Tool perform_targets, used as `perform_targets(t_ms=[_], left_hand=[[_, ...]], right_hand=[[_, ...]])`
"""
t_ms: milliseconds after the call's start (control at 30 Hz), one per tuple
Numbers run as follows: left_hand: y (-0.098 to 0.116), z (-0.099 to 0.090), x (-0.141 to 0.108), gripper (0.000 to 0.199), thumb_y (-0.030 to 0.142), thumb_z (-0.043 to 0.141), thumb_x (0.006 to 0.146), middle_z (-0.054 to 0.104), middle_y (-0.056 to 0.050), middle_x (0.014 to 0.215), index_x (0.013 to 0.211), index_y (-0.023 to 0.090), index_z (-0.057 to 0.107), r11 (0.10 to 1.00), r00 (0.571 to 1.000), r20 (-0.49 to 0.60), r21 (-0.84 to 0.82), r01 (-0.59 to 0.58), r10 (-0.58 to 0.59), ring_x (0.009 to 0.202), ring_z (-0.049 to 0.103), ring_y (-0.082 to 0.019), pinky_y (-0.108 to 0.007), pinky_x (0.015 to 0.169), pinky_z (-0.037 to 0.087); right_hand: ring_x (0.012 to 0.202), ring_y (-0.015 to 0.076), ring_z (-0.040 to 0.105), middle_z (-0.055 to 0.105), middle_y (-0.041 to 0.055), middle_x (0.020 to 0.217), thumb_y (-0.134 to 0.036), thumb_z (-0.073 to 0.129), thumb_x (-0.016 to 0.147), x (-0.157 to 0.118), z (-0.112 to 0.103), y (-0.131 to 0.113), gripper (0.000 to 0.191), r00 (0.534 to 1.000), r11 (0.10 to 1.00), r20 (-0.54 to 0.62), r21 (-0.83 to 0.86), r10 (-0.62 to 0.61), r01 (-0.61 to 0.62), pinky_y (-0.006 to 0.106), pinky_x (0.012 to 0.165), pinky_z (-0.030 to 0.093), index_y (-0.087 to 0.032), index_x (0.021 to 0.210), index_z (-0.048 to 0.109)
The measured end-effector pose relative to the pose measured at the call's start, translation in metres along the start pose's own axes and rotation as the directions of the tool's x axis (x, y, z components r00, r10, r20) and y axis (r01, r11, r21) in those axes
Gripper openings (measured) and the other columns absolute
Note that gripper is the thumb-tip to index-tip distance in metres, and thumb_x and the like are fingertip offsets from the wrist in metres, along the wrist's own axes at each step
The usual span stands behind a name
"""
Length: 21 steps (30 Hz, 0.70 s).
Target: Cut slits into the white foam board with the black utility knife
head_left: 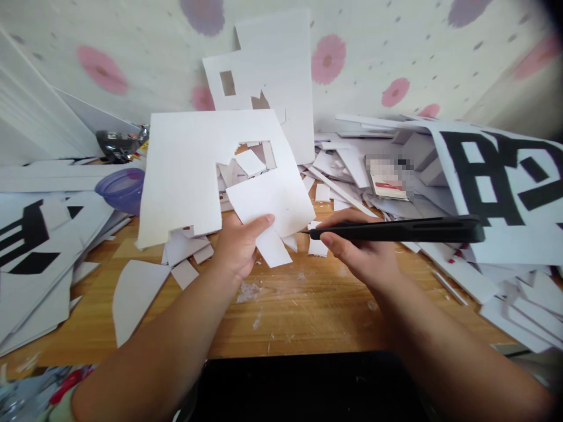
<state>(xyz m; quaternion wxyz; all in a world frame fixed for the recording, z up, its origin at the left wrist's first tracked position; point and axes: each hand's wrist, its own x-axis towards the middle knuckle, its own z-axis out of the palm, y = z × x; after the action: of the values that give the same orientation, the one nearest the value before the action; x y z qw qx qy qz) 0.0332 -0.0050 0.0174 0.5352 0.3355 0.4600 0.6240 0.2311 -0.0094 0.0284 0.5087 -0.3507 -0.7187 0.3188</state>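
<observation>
My left hand (244, 240) grips a large white foam board (185, 158) by its lower edge, the thumb on top and the fingers underneath. The board is raised off the table and has an irregular cut-out near its middle. A small white strip (273, 248) sticks out below it, beside my thumb. In my right hand (358, 249) is a black cutting knife (409, 230), held level between thumb and fingers. Its thin tip points left, close to the board's lower right corner; I cannot tell whether they touch.
White offcuts (138, 293) litter the wooden table (299, 316). A purple bowl (123, 190) is at the left. Boards with black shapes (505, 187) lie on both sides. More cut board (281, 76) leans on the wall behind. A small box (387, 179) rests among scraps.
</observation>
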Motion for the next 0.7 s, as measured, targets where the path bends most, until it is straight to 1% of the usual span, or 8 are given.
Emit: perform_targets(t_ms=[67, 133, 267, 367, 467, 533, 633, 700], left_hand=[[-0.0004, -0.0002, -0.0001, 0.039, 0.02, 0.082, 0.061, 0.073, -0.01, 0.105, 0.098, 0.017, 0.07, 1.0, 1.0, -0.002, 0.002, 0.009, -0.009, 0.093, 0.068, -0.029, -0.037, 0.079, 0.058], [-0.001, -0.0008, 0.0, 0.039, 0.02, 0.082, 0.061, 0.072, -0.01, 0.105, 0.098, 0.017, 0.07, 1.0, 1.0, -0.002, 0.01, -0.008, 0.008, 0.095, 0.068, -0.029, -0.039, 0.082, 0.057], [-0.0018, -0.0025, 0.0003, 0.04, 0.021, 0.083, 0.061, 0.072, -0.011, 0.107, 0.098, 0.016, 0.07, 0.996, 0.998, -0.005, 0.064, -0.063, 0.064, 0.099, 0.067, -0.03, -0.04, 0.089, 0.055], [-0.0021, -0.0033, 0.0001, 0.038, 0.022, 0.083, 0.062, 0.072, -0.011, 0.106, 0.098, 0.015, 0.071, 0.991, 0.996, -0.009, 0.101, -0.088, 0.089, 0.096, 0.068, -0.029, -0.039, 0.084, 0.057], [-0.0028, -0.0038, -0.0001, 0.037, 0.023, 0.084, 0.063, 0.073, -0.01, 0.103, 0.097, 0.016, 0.071, 0.99, 0.996, 0.0, 0.103, -0.092, 0.092, 0.091, 0.069, -0.028, -0.036, 0.078, 0.058], [-0.0034, -0.0041, -0.0001, 0.037, 0.023, 0.084, 0.063, 0.073, -0.009, 0.102, 0.096, 0.016, 0.072, 0.991, 0.996, 0.002, 0.099, -0.09, 0.091, 0.09, 0.069, -0.027, -0.035, 0.077, 0.058], [-0.0041, -0.0042, 0.0001, 0.036, 0.024, 0.084, 0.062, 0.073, -0.01, 0.103, 0.095, 0.016, 0.071, 0.993, 0.997, -0.007, 0.09, -0.076, 0.077, 0.092, 0.068, -0.029, -0.037, 0.079, 0.058], [-0.0039, -0.0041, 0.0001, 0.037, 0.024, 0.084, 0.061, 0.073, -0.011, 0.103, 0.095, 0.015, 0.071, 0.995, 0.998, -0.011, 0.079, -0.056, 0.057, 0.093, 0.068, -0.03, -0.039, 0.079, 0.058]], right_hand=[[0.055, 0.0098, 0.056, 0.066, -0.0022, 0.066, -0.03, 0.069, 0.08, -0.0004, 0.0008, 0.0005, 0.01, 1.0, 0.999, 0.005, 0.03, 0.022, -0.022, 0.024, 0.051, 0.044, -0.02, 0.082, 0.067], [0.054, 0.0099, 0.055, 0.065, -0.0024, 0.066, -0.03, 0.069, 0.08, -0.0003, 0.001, 0.0003, 0.009, 1.0, 0.999, 0.007, 0.034, 0.027, -0.027, 0.024, 0.051, 0.044, -0.021, 0.081, 0.067], [0.055, 0.0109, 0.056, 0.066, -0.0019, 0.064, -0.029, 0.069, 0.079, 0.0003, -0.0002, -0.0018, 0.008, 1.0, 1.0, 0.016, -0.019, -0.006, 0.006, 0.025, 0.051, 0.045, -0.021, 0.08, 0.067], [0.056, 0.0115, 0.057, 0.067, -0.0009, 0.066, -0.03, 0.069, 0.079, 0.0002, -0.0014, -0.0031, 0.009, 1.0, 0.998, 0.022, -0.066, -0.017, 0.018, 0.025, 0.052, 0.045, -0.021, 0.08, 0.067], [0.058, 0.0116, 0.058, 0.069, 0.0001, 0.068, -0.031, 0.069, 0.078, 0.0, -0.0015, -0.0034, 0.011, 0.999, 0.997, 0.029, -0.079, -0.025, 0.027, 0.025, 0.053, 0.045, -0.02, 0.08, 0.068], [0.057, 0.0117, 0.058, 0.068, 0.0, 0.066, -0.031, 0.069, 0.078, 0.0, -0.0009, -0.0029, 0.011, 0.999, 0.997, 0.032, -0.075, -0.018, 0.02, 0.025, 0.052, 0.045, -0.02, 0.08, 0.067], [0.054, 0.0119, 0.057, 0.066, -0.001, 0.062, -0.03, 0.068, 0.078, 0.0004, -0.0001, -0.0015, 0.01, 0.999, 0.998, 0.036, -0.067, 0.0, 0.002, 0.025, 0.049, 0.044, -0.021, 0.079, 0.067], [0.055, 0.0124, 0.057, 0.066, -0.0009, 0.063, -0.03, 0.068, 0.079, 0.0009, 0.0, -0.0008, 0.009, 0.999, 0.998, 0.036, -0.066, -0.004, 0.006, 0.025, 0.05, 0.045, -0.021, 0.079, 0.067]])
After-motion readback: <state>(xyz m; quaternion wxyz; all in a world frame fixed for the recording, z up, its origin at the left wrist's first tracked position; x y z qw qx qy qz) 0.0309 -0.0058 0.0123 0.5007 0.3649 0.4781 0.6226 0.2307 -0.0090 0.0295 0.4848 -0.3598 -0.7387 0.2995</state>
